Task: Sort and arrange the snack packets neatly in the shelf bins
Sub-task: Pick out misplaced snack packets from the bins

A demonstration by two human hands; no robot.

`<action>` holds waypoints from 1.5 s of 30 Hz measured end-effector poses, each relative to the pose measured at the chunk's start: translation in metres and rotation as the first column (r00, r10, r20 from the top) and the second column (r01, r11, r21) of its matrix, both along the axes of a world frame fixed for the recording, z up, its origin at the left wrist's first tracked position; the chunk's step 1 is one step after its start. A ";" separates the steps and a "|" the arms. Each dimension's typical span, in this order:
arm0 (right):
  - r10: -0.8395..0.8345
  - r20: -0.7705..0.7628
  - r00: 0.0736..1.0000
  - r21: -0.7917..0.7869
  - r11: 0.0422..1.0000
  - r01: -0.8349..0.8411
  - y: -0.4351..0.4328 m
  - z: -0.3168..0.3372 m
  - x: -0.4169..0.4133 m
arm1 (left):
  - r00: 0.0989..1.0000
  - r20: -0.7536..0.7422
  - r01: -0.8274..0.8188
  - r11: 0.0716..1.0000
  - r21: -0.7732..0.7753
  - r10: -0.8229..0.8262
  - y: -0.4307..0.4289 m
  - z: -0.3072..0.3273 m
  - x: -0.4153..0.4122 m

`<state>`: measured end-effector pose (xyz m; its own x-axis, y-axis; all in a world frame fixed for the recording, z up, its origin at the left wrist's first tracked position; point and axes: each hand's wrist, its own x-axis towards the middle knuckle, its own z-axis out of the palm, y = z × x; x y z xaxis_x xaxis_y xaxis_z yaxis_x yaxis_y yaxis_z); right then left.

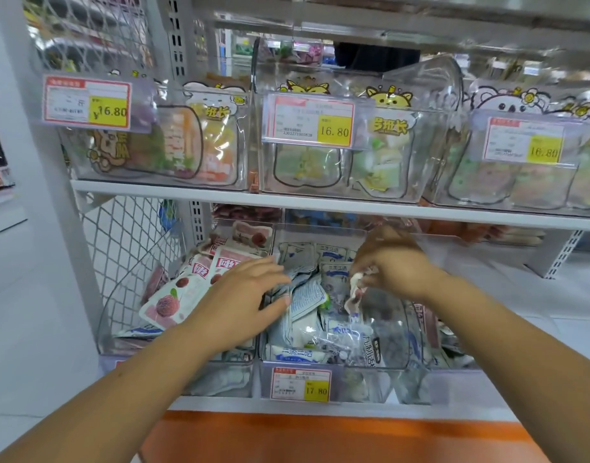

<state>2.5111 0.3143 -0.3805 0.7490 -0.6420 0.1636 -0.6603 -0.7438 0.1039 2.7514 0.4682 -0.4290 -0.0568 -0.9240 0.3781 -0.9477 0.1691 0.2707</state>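
Observation:
Two clear bins stand side by side on the lower shelf. The left bin (106, 325) holds pink and white packets with red fruit pictures (173, 300). The middle bin (410, 329) is full of pale blue and white packets (303, 299). My left hand (245, 295) reaches over the wall between the two bins, its fingers lying on the blue and white packets. My right hand (392, 262) hovers over the middle bin and pinches a small crumpled pink and white packet (357, 289) that hangs from its fingertips.
The upper shelf (186, 192) carries three clear bins of yellow, orange and green snack packets with 16.80 price tags (86, 101). A 17.80 tag (302, 384) hangs on the middle lower bin. Wire mesh (126, 242) closes the left side. An orange ledge (320, 436) runs below.

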 end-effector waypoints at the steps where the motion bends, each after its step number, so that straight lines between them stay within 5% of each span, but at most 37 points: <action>1: 0.005 0.103 0.995 0.070 0.997 -0.012 0.009 0.002 -0.005 | 1.000 0.002 -0.005 1.000 0.010 0.005 0.002 0.002 -0.001; 4: -0.092 0.486 0.869 0.360 0.927 -0.103 0.048 0.012 -0.007 | 0.998 -0.065 0.005 0.998 0.059 -0.001 0.014 0.015 -0.012; 6: -0.181 0.626 0.759 0.492 0.846 -0.204 0.072 0.015 0.000 | 0.965 -0.261 0.049 0.994 0.095 -0.023 0.024 0.026 -0.024; 10: -0.229 0.726 0.649 0.535 0.781 -0.323 0.099 0.016 0.028 | 0.708 -0.706 0.015 0.999 0.033 0.013 0.040 0.039 -0.031; 13: -0.275 0.737 0.617 0.578 0.729 -0.366 0.104 0.015 0.047 | 0.511 -0.853 -0.161 0.987 0.021 0.101 0.052 0.051 -0.012; 18: -0.166 0.682 0.713 0.531 0.782 -0.326 0.098 -0.008 0.067 | 0.597 -0.726 -0.499 0.867 -0.001 0.342 0.059 0.044 0.049; 24: 0.286 0.434 0.854 0.235 0.880 -0.414 0.098 -0.025 0.102 | 0.769 -0.393 -0.571 0.818 -0.069 0.504 0.045 0.012 0.086; 27: 0.406 0.243 0.881 0.210 0.865 -0.456 0.105 -0.027 0.121 | 0.912 -0.234 -0.388 0.891 -0.235 0.336 0.049 0.003 0.094; 31: 0.374 0.026 0.927 0.231 0.900 -0.369 0.106 -0.018 0.137 | 0.978 -0.191 -0.087 0.996 0.012 0.087 0.063 -0.007 0.100; 35: 0.316 -0.048 0.948 0.325 0.902 -0.284 0.099 -0.012 0.140 | 0.991 0.037 -0.133 0.989 0.068 0.131 0.060 -0.015 0.104; 38: 0.279 -0.097 0.955 0.323 0.917 -0.235 0.091 -0.012 0.140 | 0.975 0.052 -0.219 0.969 0.109 0.215 0.053 -0.014 0.101; 41: 0.246 -0.109 0.963 0.329 0.923 -0.198 0.090 -0.014 0.140 | 0.968 -0.101 -0.209 0.961 0.180 0.230 0.048 -0.007 0.100; 45: 0.318 0.090 0.944 0.185 0.926 -0.330 0.105 -0.021 0.133 | 0.970 -0.132 -0.189 0.973 0.131 0.206 0.048 0.001 0.098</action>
